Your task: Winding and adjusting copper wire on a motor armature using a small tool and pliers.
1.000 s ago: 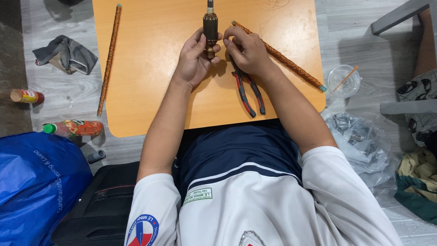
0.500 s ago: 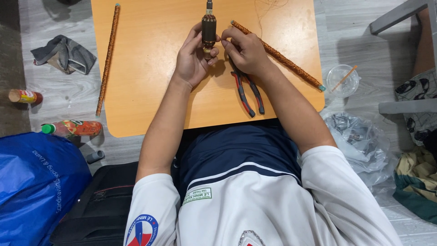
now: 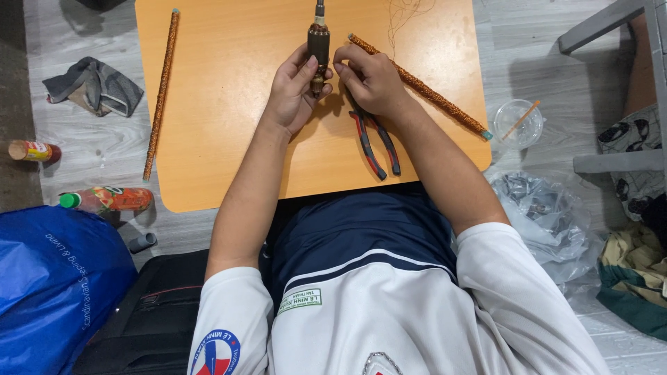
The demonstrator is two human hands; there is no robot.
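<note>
A dark brown motor armature (image 3: 319, 43) with a metal shaft stands upright over the orange tabletop (image 3: 229, 125). My left hand (image 3: 295, 90) wraps around its lower part from the left. From the right, the fingertips of my right hand (image 3: 368, 80) pinch at the armature's side. Red-and-black pliers (image 3: 375, 142) lie on the table just below my right wrist. A long coppery coiled rod (image 3: 424, 87) runs diagonally behind my right hand.
A second coppery rod (image 3: 161, 90) lies along the table's left edge. On the floor: a grey rag (image 3: 94, 87), two bottles (image 3: 104, 200), a blue bag (image 3: 55, 285), a black case (image 3: 149, 312), a clear plastic cup (image 3: 517, 123), crumpled plastic (image 3: 545, 219).
Both hands stay on the armature; the fingers have shifted slightly around it. Nothing else has moved.
</note>
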